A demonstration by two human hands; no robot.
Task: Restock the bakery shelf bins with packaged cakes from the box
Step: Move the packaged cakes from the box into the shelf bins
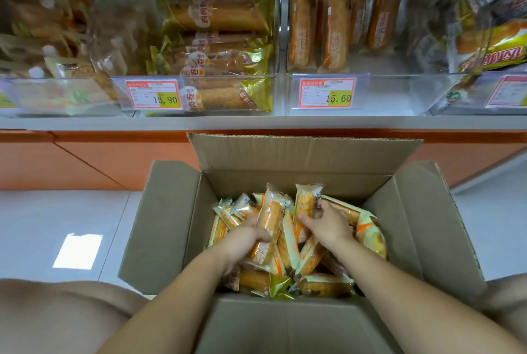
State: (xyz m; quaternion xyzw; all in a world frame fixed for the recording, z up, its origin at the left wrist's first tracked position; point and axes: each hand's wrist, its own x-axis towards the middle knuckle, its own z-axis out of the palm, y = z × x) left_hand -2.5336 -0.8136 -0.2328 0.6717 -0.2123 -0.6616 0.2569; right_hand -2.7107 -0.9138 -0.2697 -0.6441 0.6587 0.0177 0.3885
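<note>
A pale tiled floor [57,225] runs up to an orange base panel [85,159] beneath a shop shelf [256,122]. Nearest, an open cardboard box [299,179] sits on the floor with its flaps spread, part-filled with a jumble of wrapped cakes [322,285]. Two bare forearms reach down into it. The left grip [248,235] is curled round one long cake [269,219], which stands tilted up out of the pile. Just beside it, the right grip [325,225] pinches a second cake [306,201] between thumb and fingers. This one is upright, with its top end clear of the others.

Farther off, clear plastic bins stand side by side on the shelf. The left bin [216,77], behind the 13.90 price tag [154,95], holds rolls in gold-ended wrappers [222,11] stacked crosswise. The right bin [399,94], behind the 15.60 price tag [328,92], holds matching cakes [333,20] standing on end toward its back.
</note>
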